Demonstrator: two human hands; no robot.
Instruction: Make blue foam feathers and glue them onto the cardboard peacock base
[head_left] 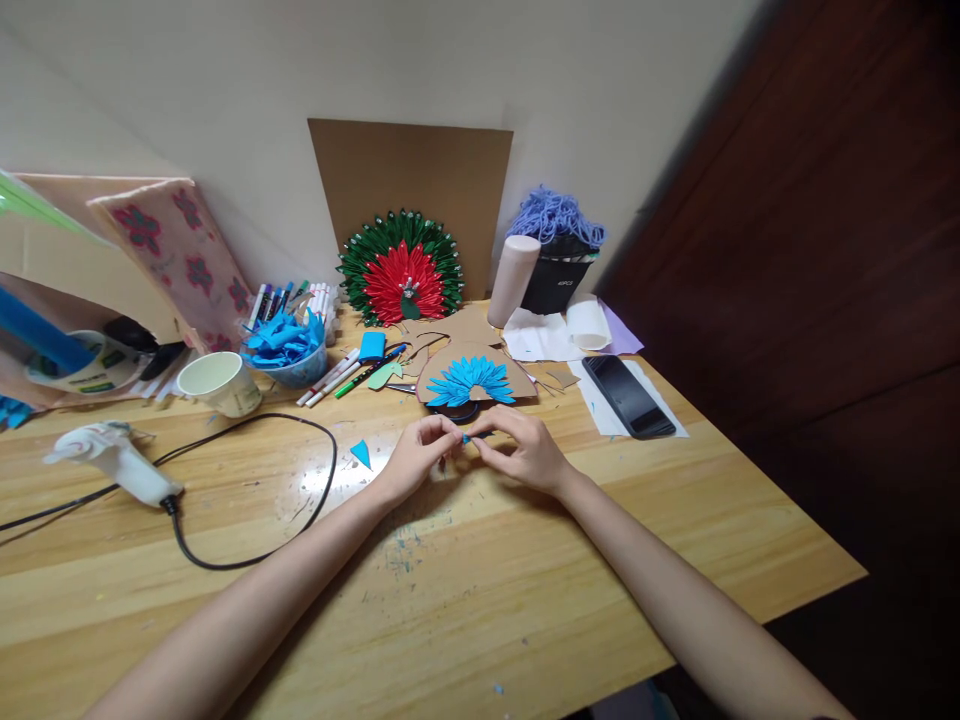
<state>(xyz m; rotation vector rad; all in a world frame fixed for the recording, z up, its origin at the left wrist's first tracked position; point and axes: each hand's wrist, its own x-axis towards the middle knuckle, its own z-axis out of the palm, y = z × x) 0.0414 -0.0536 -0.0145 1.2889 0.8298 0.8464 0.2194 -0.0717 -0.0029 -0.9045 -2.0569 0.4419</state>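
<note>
My left hand and my right hand meet over the middle of the table, fingertips pinched together. Between them is a small blue piece, mostly hidden by the fingers; its material looks like the blue petals nearby. Just beyond the hands, a cardboard half-disc leans, bearing a fan of blue petals. A dark round object shows partly beneath its front edge. Left of my left hand, a loose blue triangular piece lies on the wood.
At left lie a white glue gun with a looping black cord, a paper cup and a bowl of blue pieces. Markers lie mid-table. Behind stands a green-and-red petal fan. A phone rests at right near the table's edge.
</note>
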